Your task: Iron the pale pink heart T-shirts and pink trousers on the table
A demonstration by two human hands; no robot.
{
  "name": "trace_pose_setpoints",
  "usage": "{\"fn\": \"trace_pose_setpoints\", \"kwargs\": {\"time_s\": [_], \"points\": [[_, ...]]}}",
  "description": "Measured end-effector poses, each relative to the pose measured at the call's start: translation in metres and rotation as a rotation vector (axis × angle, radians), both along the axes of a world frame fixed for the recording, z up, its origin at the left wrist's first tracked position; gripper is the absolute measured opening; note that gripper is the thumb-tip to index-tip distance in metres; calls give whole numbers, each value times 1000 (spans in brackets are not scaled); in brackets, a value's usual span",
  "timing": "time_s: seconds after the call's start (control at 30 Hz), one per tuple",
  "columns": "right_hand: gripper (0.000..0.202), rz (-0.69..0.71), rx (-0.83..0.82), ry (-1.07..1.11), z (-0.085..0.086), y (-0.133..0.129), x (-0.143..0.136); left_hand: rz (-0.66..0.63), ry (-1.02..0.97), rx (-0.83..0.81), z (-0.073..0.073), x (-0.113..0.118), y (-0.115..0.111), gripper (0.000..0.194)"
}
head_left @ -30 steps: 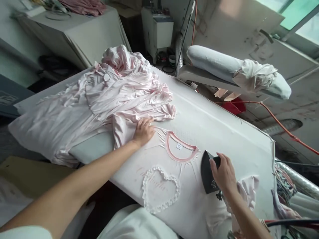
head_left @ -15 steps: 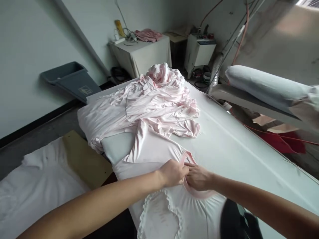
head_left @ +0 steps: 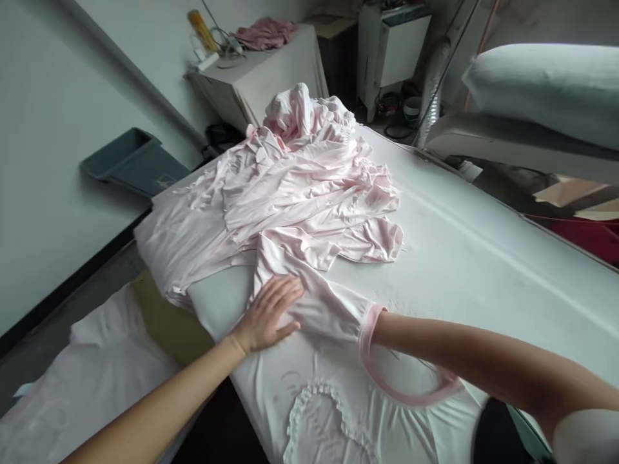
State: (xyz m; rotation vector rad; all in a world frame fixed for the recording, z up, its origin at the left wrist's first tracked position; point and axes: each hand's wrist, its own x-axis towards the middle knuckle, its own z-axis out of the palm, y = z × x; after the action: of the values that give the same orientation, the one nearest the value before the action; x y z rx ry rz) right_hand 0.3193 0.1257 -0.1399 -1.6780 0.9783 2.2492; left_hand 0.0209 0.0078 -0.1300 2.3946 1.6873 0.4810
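A pale pink garment (head_left: 411,425) with a darker pink neckband (head_left: 394,386) and a ruffled trim lies over the padded white table (head_left: 464,264). My left hand (head_left: 271,314) rests on its sleeve part with the fingers spread, holding nothing. My right forearm passes in through the neckband, and the right hand is hidden inside the garment under the cloth. Just beyond, a heap of crumpled pale pink garments (head_left: 309,187) covers the far end of the table.
A grey bin (head_left: 135,164) is at the left by the wall. White cloth (head_left: 106,374) hangs at the lower left. A padded arm (head_left: 522,145) juts in at the right. A covered side table (head_left: 271,71) and a cabinet (head_left: 401,55) are behind.
My left hand has let go of the neckband and moved left onto the sleeve part, fingers now spread. My right hand has gone in through the neck opening. The view has shifted.
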Motion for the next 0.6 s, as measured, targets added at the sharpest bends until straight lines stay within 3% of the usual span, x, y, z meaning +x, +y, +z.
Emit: {"fn": "trace_pose_setpoints", "kwargs": {"time_s": [0.07,0.1,0.17,0.2,0.23,0.27,0.33,0.37,0.43,0.53,0.6], "points": [[30,566,491,134,26,-5,34,139,84,-20,-12,-11,16,65],[32,908,807,86,40,-13,49,233,97,-15,-15,-11,24,66],[47,1605,1487,-318,65,-40,65,414,86,9,-18,-3,39,66],[56,1881,1759,-560,72,-56,62,490,73,16,-17,2,45,66],[63,2038,1953,-744,74,-72,51,555,59,15,-16,6,51,65],[70,2065,2071,-831,73,-85,35,608,44,12,-15,8,55,65],[75,2011,2166,-763,66,-96,-2,684,20,-1,-10,5,61,64],[74,1975,2108,-774,63,-93,-15,700,15,-16,-8,-1,63,64],[72,1864,1798,-1013,65,-83,-15,731,4,-54,-1,-16,60,63],[75,1567,1368,-1541,86,-95,55,827,-39,-20,6,-37,41,66],[82,1388,1257,-1789,101,-132,119,704,-94,85,5,-34,25,62]]}}
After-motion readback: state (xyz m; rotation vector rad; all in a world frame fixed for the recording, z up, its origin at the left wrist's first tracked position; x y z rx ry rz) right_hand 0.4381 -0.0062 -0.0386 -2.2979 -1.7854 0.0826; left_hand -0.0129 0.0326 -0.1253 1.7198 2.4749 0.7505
